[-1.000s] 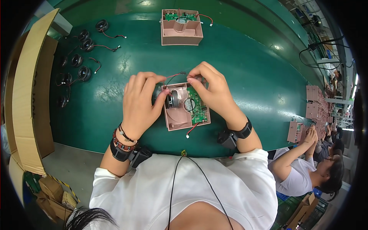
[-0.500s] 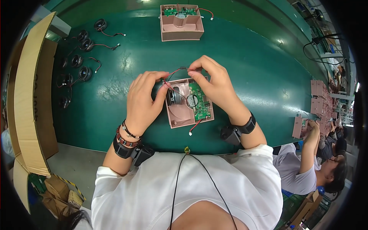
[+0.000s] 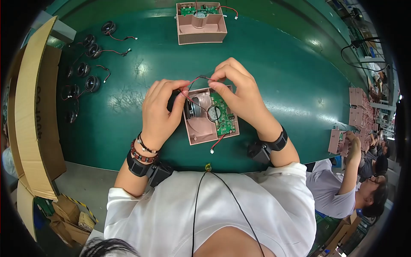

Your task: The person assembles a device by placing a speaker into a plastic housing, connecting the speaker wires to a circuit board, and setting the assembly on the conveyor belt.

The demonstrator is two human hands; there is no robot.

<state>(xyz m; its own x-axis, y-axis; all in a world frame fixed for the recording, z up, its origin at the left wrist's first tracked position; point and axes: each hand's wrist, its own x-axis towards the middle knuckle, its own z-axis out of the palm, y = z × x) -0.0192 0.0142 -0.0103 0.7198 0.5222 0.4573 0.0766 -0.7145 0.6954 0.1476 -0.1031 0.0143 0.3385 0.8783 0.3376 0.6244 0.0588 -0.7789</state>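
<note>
In front of me a pink plastic housing (image 3: 201,138) lies on the green table, a green circuit board (image 3: 227,122) along its right side. A round black speaker (image 3: 191,108) sits at the housing's left wall. Its red and black wire (image 3: 196,79) arches above the far edge. My left hand (image 3: 162,107) pinches that wire between thumb and fingertips. Thumb and forefinger of my right hand (image 3: 235,88) close on the wire's other end, beside a dark sleeve; the tip is hidden by the fingers. A short red lead with a white connector (image 3: 212,150) hangs out at the near side.
Several loose speakers with wires (image 3: 92,83) lie at the left, by a tall cardboard box (image 3: 36,107). Another pink housing (image 3: 202,34) stands at the far side. To the right, a co-worker (image 3: 334,188) reaches toward a pink housing, near stacked ones (image 3: 356,107).
Both hands keep their pinch on the wire and have barely moved. The whole view has shifted slightly. At the right, the co-worker's arm has moved a little.
</note>
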